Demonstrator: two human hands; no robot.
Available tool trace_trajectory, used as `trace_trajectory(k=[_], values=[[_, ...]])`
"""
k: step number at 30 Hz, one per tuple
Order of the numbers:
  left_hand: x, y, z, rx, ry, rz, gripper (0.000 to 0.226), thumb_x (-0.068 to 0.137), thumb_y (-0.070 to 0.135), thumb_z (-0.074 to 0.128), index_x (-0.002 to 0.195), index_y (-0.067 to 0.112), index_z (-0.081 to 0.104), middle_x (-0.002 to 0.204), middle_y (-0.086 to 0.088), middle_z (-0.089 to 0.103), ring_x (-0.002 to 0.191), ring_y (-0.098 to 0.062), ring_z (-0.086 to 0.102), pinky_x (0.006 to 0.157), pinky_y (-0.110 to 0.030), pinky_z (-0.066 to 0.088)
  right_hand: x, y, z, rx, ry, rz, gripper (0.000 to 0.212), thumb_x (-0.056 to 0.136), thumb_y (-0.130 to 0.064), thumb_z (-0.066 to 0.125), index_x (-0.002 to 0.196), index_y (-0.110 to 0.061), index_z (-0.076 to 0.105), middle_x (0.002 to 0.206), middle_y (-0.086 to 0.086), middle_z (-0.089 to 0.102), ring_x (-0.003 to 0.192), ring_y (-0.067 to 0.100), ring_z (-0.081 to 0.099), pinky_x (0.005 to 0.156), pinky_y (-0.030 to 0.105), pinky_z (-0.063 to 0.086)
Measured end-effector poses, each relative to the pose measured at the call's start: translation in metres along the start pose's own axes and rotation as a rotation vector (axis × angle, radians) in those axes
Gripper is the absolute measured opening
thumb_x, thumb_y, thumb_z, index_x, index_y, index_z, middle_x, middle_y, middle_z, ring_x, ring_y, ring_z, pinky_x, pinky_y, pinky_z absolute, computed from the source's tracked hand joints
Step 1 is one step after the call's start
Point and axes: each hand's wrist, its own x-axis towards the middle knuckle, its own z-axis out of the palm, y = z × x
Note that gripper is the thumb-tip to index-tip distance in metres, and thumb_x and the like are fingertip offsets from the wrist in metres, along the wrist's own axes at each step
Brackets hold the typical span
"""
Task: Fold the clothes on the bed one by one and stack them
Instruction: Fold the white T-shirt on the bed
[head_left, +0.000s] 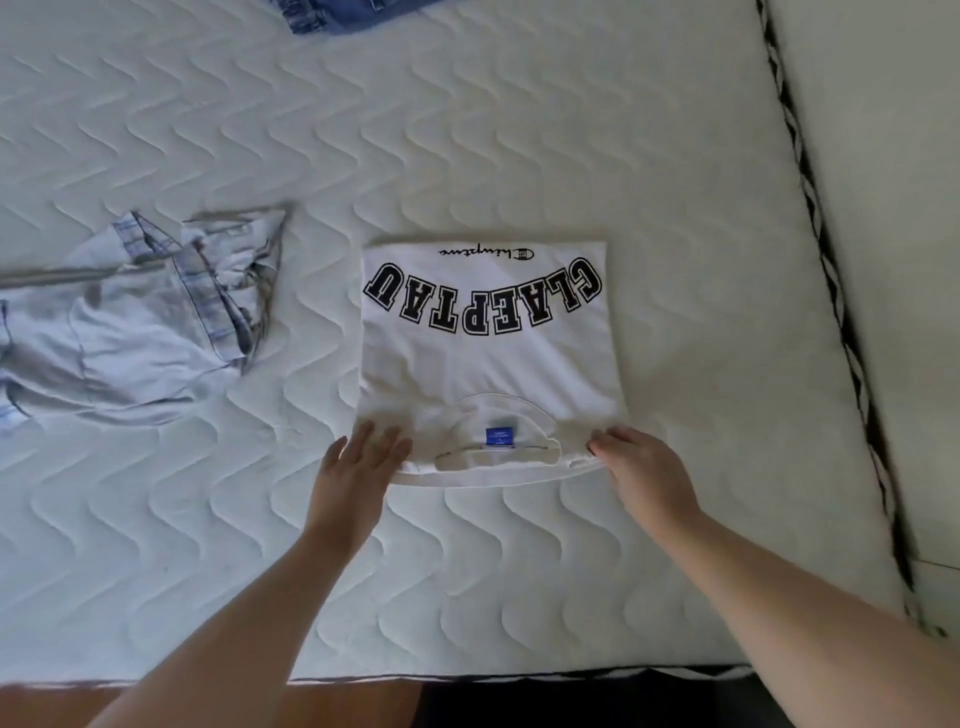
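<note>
— What's cut off?
— A blue garment (353, 13) at the top edge; the pale shirt (130, 322) runs off the left.
— The hands?
— Left hand (358, 462) lies flat, fingers straight, on the folded white T-shirt (488, 358) mid-bed (519, 130); right hand (639, 467) pinches its near corner.

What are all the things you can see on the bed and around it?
white T-shirt: 1, white with black letters and a small blue neck label, folded flat in the middle of the mattress
light blue garment: 1, pale blue with checked trim, crumpled at the left
blue garment: 1, denim blue, at the top edge, mostly cut off
mattress: 1, white quilted, under everything
floor: brown strip at the bottom edge
left hand: 1, fingers straight, at the T-shirt's near left corner
right hand: 1, fingers curled at the T-shirt's near right corner
</note>
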Motion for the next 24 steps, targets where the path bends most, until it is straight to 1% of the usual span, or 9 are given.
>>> trace_trajectory(k=[4, 6, 9, 11, 13, 15, 17, 20, 24], values=[[-0.02, 0.011, 0.002, 0.005, -0.088, -0.029, 0.075, 0.053, -0.018, 0.073, 0.123, 0.007, 0.068, 0.131, -0.011, 0.064, 0.121, -0.038, 0.059, 0.089, -0.049, 0.054, -0.021, 0.0, 0.011, -0.038, -0.016, 0.014, 0.023, 0.07, -0.002, 0.067, 0.092, -0.01, 0.07, 0.09, 0.01, 0.066, 0.079, 0.033, 0.064, 0.064, 0.038, 0.053], [-0.031, 0.02, 0.002, -0.015, -0.157, -0.048, 0.073, 0.066, -0.014, 0.065, 0.136, 0.005, 0.057, 0.144, -0.013, 0.052, 0.132, -0.036, 0.049, 0.096, -0.047, 0.051, -0.035, 0.0, 0.019, -0.08, -0.022, -0.035, 0.04, 0.063, 0.01, 0.072, 0.1, -0.005, 0.072, 0.108, 0.012, 0.07, 0.099, 0.035, 0.068, 0.079, 0.042, 0.056], [-0.046, 0.024, 0.006, -0.094, -0.252, -0.092, 0.072, 0.082, -0.004, 0.056, 0.15, 0.009, 0.038, 0.16, -0.007, 0.025, 0.147, -0.031, 0.024, 0.114, -0.049, 0.032, -0.053, -0.002, 0.031, -0.081, -0.09, 0.026, 0.057, 0.07, 0.01, 0.066, 0.126, -0.003, 0.062, 0.137, 0.01, 0.057, 0.129, 0.032, 0.051, 0.098, 0.043, 0.047], [-0.043, 0.023, 0.002, -0.229, -0.24, -0.166, 0.065, 0.087, -0.004, 0.053, 0.149, 0.012, 0.04, 0.16, -0.007, 0.027, 0.148, -0.03, 0.023, 0.117, -0.05, 0.026, -0.056, -0.001, 0.034, 0.027, -0.032, 0.103, 0.05, 0.079, 0.01, 0.06, 0.127, -0.004, 0.061, 0.138, 0.012, 0.056, 0.13, 0.032, 0.05, 0.102, 0.044, 0.043], [-0.034, 0.017, -0.005, -0.381, -0.093, -0.353, 0.049, 0.092, -0.002, 0.053, 0.14, 0.008, 0.051, 0.15, -0.015, 0.043, 0.138, -0.036, 0.04, 0.111, -0.05, 0.036, -0.049, 0.001, 0.034, 0.142, 0.094, 0.213, 0.042, 0.083, 0.01, 0.058, 0.124, 0.0, 0.062, 0.129, 0.02, 0.059, 0.12, 0.039, 0.055, 0.101, 0.046, 0.044], [-0.022, 0.008, -0.012, -0.515, 0.003, -0.609, 0.039, 0.098, 0.01, 0.052, 0.137, 0.007, 0.053, 0.138, -0.015, 0.053, 0.125, -0.033, 0.052, 0.103, -0.045, 0.043, -0.037, 0.004, 0.034, 0.215, 0.168, 0.362, 0.036, 0.089, 0.004, 0.056, 0.125, 0.004, 0.059, 0.122, 0.024, 0.06, 0.114, 0.04, 0.054, 0.099, 0.043, 0.042], [-0.008, -0.003, -0.015, -0.605, -0.022, -0.805, 0.037, 0.099, 0.025, 0.054, 0.133, 0.012, 0.056, 0.125, -0.009, 0.064, 0.111, -0.026, 0.061, 0.091, -0.036, 0.047, -0.021, 0.004, 0.033, 0.328, 0.151, 0.514, 0.029, 0.094, -0.002, 0.051, 0.12, 0.003, 0.061, 0.115, 0.022, 0.063, 0.11, 0.037, 0.056, 0.092, 0.036, 0.041], [0.006, -0.013, -0.011, -0.654, -0.116, -0.909, 0.032, 0.094, 0.037, 0.063, 0.117, 0.016, 0.067, 0.106, -0.001, 0.073, 0.095, -0.019, 0.065, 0.076, -0.028, 0.044, -0.006, 0.005, 0.036, 0.438, 0.121, 0.669, 0.025, 0.096, -0.008, 0.049, 0.114, 0.0, 0.066, 0.111, 0.019, 0.067, 0.105, 0.035, 0.06, 0.085, 0.031, 0.042], [0.007, -0.017, -0.003, -0.762, -0.142, -1.05, 0.033, 0.082, 0.041, 0.076, 0.105, 0.018, 0.069, 0.095, 0.002, 0.072, 0.089, -0.019, 0.065, 0.073, -0.03, 0.048, -0.001, 0.004, 0.038, 0.556, 0.15, 0.783, 0.028, 0.091, -0.019, 0.065, 0.112, 0.0, 0.062, 0.105, 0.015, 0.067, 0.099, 0.03, 0.061, 0.07, 0.021, 0.033]])
